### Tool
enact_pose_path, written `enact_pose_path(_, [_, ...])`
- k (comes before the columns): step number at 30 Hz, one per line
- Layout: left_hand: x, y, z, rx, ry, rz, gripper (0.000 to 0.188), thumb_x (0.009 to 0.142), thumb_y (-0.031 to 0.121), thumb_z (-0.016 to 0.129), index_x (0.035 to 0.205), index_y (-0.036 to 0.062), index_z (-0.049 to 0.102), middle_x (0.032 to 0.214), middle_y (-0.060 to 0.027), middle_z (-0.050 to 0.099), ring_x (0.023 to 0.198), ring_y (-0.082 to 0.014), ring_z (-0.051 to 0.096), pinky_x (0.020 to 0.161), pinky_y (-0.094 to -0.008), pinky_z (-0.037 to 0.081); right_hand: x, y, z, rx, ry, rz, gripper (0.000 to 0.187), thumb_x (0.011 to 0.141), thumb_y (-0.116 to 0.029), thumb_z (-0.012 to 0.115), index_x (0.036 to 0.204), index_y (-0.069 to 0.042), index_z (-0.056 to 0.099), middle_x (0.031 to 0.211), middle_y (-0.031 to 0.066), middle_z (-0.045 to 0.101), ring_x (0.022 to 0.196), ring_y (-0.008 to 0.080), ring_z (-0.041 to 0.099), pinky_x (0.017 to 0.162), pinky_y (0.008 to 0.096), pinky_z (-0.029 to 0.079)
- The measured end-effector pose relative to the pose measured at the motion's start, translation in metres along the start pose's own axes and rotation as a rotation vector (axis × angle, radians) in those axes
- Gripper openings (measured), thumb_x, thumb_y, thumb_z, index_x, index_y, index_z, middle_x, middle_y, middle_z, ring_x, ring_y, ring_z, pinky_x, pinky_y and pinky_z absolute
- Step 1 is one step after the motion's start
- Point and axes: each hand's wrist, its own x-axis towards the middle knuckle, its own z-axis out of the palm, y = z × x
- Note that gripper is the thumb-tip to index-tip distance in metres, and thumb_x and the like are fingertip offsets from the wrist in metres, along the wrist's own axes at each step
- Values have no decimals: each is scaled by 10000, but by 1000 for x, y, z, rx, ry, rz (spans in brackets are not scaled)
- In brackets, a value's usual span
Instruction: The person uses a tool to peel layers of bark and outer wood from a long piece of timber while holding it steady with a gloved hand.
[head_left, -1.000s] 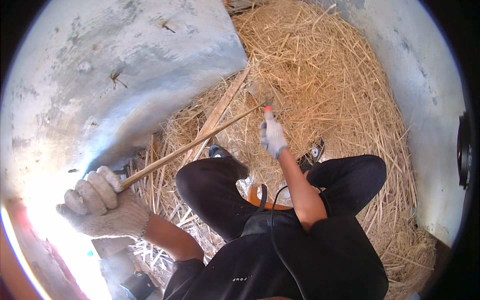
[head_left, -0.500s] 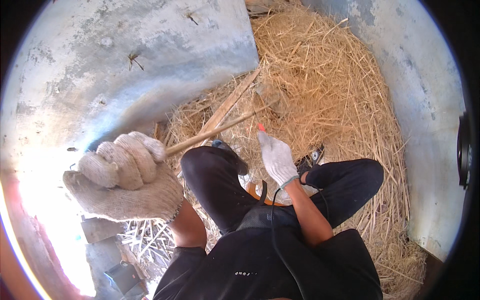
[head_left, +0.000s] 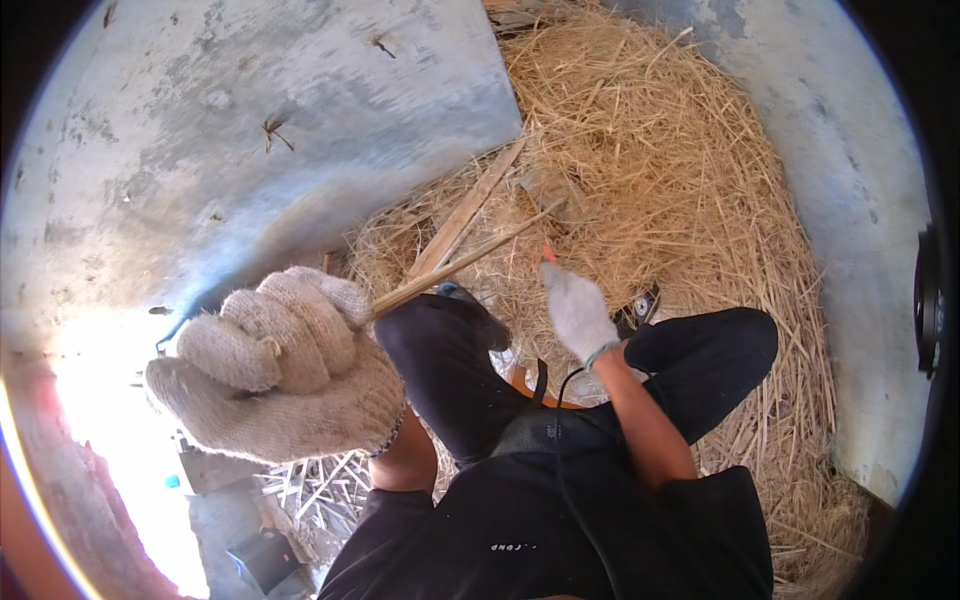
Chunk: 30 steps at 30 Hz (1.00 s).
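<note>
My left hand (head_left: 285, 365), in a knitted off-white work glove, is closed in a fist round one end of a long thin wooden stick (head_left: 455, 265). The stick slants up and away to the right over my bent left knee, its far end above the straw. My right hand (head_left: 582, 315), in a similar glove, is closed on a small thing with an orange-red end (head_left: 548, 255); the rest of it is covered by the glove, so its kind does not show. That orange-red end lies just below the stick's far part.
Loose straw (head_left: 650, 150) is heaped ahead and to the right. Beyond the stick lies a flat wooden board (head_left: 468, 210). Weathered walls (head_left: 250, 120) stand on both sides. A dark box (head_left: 263, 560) sits at the lower left by a bright opening. A black cable runs down my front.
Both hands have shifted slightly to the right in the picture, and the stick has moved with the left one. The whole view has also shifted a little. Both grips are kept.
</note>
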Motion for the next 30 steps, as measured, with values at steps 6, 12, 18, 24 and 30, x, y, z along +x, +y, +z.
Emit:
enact_pose_path(6, [8, -6, 15, -72, 9, 130, 355, 1068, 233, 340, 717, 174, 339, 559, 52, 252, 478, -91, 318, 608, -276, 430, -21, -85, -77, 641, 92, 31, 353, 1044, -352, 483, 980, -29, 611, 769, 218, 643, 702, 403, 667, 590, 481, 486])
enact_pose_path(12, [13, -1, 29, -39, 232, 51, 380, 1046, 326, 353, 710, 153, 390, 546, 31, 310, 473, -113, 331, 539, -306, 405, -36, -133, -87, 668, -48, -102, 233, 1003, -237, 602, 981, -6, 622, 635, 200, 569, 597, 368, 632, 512, 433, 428])
enact_pose_path(18, [16, -1, 33, -136, 203, 73, 433, 1048, 393, 345, 679, 167, 364, 513, 28, 292, 441, -119, 309, 494, -325, 403, 8, -5, -1, 46, 30, 58, 211, 1032, -204, 455, 1087, -41, 576, 863, 236, 662, 725, 404, 674, 590, 514, 533])
enact_pose_path(24, [14, 2, 30, -135, 223, 75, 489, 1050, 460, 336, 647, 181, 339, 481, 25, 274, 409, -125, 286, 450, -344, 401, -15, -65, -48, 441, 82, 19, 392, 1036, -334, 508, 1058, 36, 637, 788, 251, 645, 775, 417, 660, 626, 459, 488])
enact_pose_path(30, [15, 1, 31, -99, 236, 48, 547, 1051, 527, 328, 616, 195, 313, 448, 22, 256, 376, -131, 264, 405, -363, 398, -28, -128, -91, 627, -64, -108, 440, 996, -448, 558, 893, -26, 628, 573, 217, 580, 590, 431, 640, 550, 496, 506])
